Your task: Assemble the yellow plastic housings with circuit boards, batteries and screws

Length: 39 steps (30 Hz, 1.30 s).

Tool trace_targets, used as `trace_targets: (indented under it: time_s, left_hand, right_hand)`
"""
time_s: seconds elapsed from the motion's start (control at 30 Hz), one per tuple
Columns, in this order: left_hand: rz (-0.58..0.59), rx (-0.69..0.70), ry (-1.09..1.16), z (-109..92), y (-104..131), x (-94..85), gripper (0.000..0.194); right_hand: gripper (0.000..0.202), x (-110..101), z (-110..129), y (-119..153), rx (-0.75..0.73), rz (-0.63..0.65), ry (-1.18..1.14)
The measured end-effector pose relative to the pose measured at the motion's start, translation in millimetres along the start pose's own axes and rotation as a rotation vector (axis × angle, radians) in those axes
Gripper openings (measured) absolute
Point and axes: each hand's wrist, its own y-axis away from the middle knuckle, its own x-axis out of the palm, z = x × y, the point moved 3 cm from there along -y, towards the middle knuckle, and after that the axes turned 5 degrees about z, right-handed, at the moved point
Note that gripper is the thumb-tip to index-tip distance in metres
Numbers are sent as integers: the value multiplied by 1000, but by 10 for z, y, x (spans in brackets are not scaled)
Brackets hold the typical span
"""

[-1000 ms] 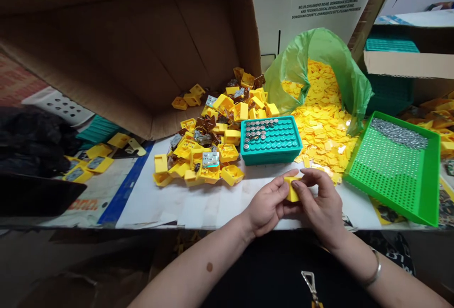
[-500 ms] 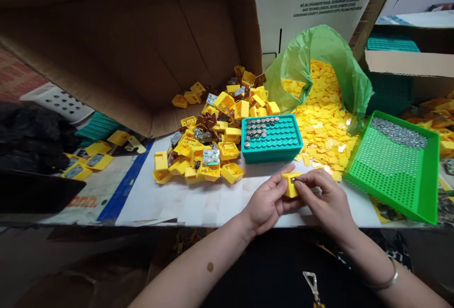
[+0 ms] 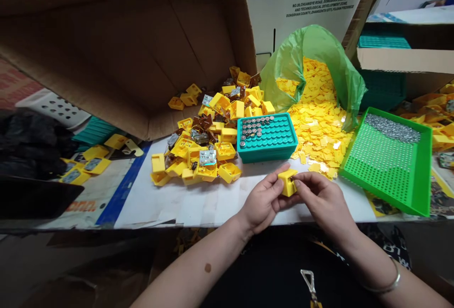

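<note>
My left hand (image 3: 264, 199) is closed round a small yellow plastic housing (image 3: 287, 183) above the front of the white work surface. A dark opening shows in the housing's right side. At that opening, my right hand (image 3: 321, 199) has thumb and forefinger pinched together; whatever lies between the fingertips is too small to make out. Just behind the hands stands a teal tray (image 3: 267, 149) with rows of round pockets, some holding small round metal pieces (image 3: 251, 133). Left of it lies a pile of yellow housings (image 3: 184, 147) with wires and metal plates.
A large open carton (image 3: 142, 48) lies tipped behind the pile. From a green plastic bag (image 3: 315, 38), flat yellow pieces (image 3: 319, 118) spill out. A green perforated tray (image 3: 386, 171) on the right holds small metal parts (image 3: 392, 128). At left are a white basket (image 3: 58, 107) and black plastic (image 3: 28, 142).
The view has shifted slightly. The yellow housing has turned a little in my left hand, and my right fingertips stay at its side opening.
</note>
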Motion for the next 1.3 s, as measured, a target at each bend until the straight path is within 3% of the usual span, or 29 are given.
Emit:
trace_targets:
  time_s: [0.1,0.17,0.3,0.4,0.47,0.53,0.73,0.8,0.87,0.93,1.07,1.3]
  left_hand:
    - [-13,32,-67,-7,11,4,38]
    - [-27,125,-308,-46,20,-4,39]
    - [-54,456,-1328,-203,57,20,40]
    - [-21,473,-1957,-209,43,-5,46]
    - [-21,470,-2141,-199,32,-48,48]
    - [-37,540,-2163,-205,38,-81,48]
    - [-139,808,-1902,-333,149,-120,41]
    - [-117,760,-2019,-331,153,-126,42]
    - [-69,627,-2158,-306,132,-153,45]
    - [-61,588,-2157,-312,126,-180,45]
    - [-174,787,-1847,-439,195,-204,39]
    - [-276,929,-1558,-530,378,-223,42]
  right_hand:
    - [34,-13,-20,5,-24,9,-5]
    - [35,-40,-57,-8,-60,32,13]
    - [28,-166,-110,-53,-316,-88,452]
    - [21,-213,-162,-84,-461,-113,679]
    - [20,-219,-193,-95,-500,-89,714]
    - [19,-224,-202,-92,-536,-93,746]
    - [20,-247,-164,-119,-577,-94,837]
    - [22,-233,-149,-159,-577,-83,884]
    - [24,-209,-137,-200,-572,-81,941]
    - [26,-177,-129,-233,-562,-69,1009]
    - [24,-124,-118,-258,-548,0,1145]
    - [22,-105,-95,-219,-590,47,1296]
